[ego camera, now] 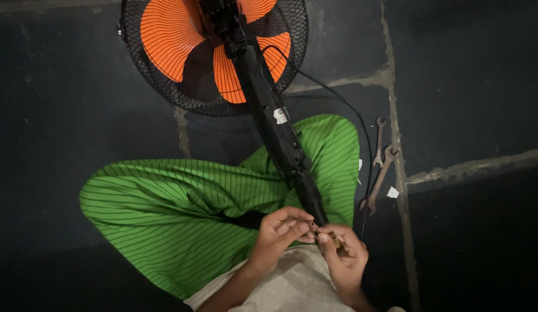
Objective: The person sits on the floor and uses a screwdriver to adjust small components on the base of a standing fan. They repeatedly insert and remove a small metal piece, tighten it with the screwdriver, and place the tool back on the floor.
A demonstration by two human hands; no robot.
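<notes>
A pedestal fan lies on the floor, its black pole [278,130] running across my lap to the grille with orange blades [182,46] at the top. My left hand [278,231] and my right hand [342,254] meet at the pole's near end. Between the fingertips of both hands sits a small brownish tubular part [313,225]. My right hand also closes around something brownish in its palm, mostly hidden. I sit cross-legged in green striped trousers [182,202].
Two open-ended spanners [380,167] lie on the dark stone floor right of my knee, with small white scraps [392,192] beside them. The fan's black cable [338,101] curves from the pole past the spanners. Pale mortar joints cross the floor.
</notes>
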